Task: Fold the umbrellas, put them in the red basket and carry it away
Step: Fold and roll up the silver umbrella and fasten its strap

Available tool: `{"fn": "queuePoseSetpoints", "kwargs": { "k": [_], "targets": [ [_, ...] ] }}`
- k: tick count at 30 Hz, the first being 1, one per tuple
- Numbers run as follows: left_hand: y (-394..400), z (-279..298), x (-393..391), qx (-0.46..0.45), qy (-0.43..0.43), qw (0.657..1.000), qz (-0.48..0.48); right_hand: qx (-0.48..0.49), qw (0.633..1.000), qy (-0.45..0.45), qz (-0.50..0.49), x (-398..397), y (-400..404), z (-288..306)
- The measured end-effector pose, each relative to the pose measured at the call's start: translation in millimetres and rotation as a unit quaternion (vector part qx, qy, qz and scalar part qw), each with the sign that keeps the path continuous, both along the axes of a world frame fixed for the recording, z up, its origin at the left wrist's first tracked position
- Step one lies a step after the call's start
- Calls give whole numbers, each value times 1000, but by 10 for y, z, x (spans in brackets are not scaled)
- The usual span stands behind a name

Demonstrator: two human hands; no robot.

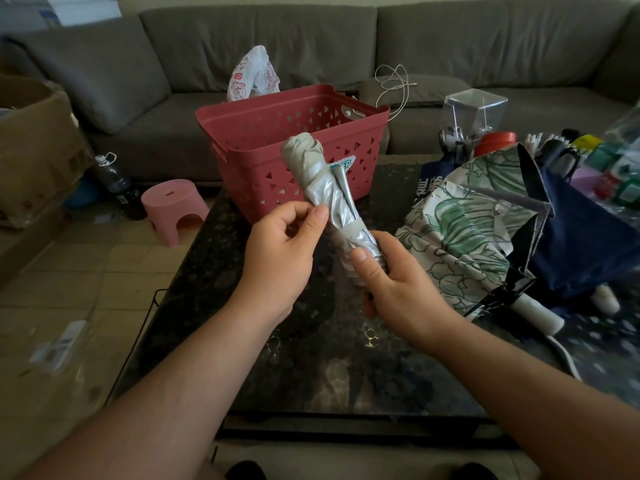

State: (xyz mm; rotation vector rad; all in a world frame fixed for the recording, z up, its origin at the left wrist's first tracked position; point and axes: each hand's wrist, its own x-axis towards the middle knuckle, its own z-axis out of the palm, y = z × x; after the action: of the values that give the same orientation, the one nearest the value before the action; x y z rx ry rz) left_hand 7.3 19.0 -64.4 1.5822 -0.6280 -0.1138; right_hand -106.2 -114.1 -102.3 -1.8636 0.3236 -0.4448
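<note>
A rolled silver-grey umbrella [323,183] points up and away over the dark table. My right hand [394,282] grips its lower end near the handle. My left hand [284,244] pinches the canopy's left side between thumb and fingers, just above the closing strap. Behind it stands the red basket [242,128], with nothing visible inside. To the right lies a loosely collapsed umbrella with a green leaf print [460,233] and a white handle. A dark blue umbrella [581,244] lies partly under it.
The dark stone-patterned table [311,368] has a front edge close to me. Bottles, a clear box [474,109] and clutter crowd its far right. A grey sofa runs behind. A pink stool [171,207], a bottle and a cardboard box [31,147] stand on the floor at left.
</note>
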Motion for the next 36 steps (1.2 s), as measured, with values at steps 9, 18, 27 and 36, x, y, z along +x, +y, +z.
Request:
{"fn": "queuePoseSetpoints", "kwargs": {
  "k": [9, 18, 27, 36],
  "targets": [
    [5, 31, -9, -31, 0, 999, -13, 88, 996, -19, 5, 42, 78, 61],
    [-87, 12, -39, -74, 177, 981, 24, 65, 997, -13, 31, 35, 72, 76],
    [-78, -25, -29, -60, 83, 995, 6, 67, 998, -21, 1, 6, 54, 51],
    [-39, -38, 15, -25, 52, 998, -8, 84, 996, -18, -7, 68, 81, 40]
  ]
}}
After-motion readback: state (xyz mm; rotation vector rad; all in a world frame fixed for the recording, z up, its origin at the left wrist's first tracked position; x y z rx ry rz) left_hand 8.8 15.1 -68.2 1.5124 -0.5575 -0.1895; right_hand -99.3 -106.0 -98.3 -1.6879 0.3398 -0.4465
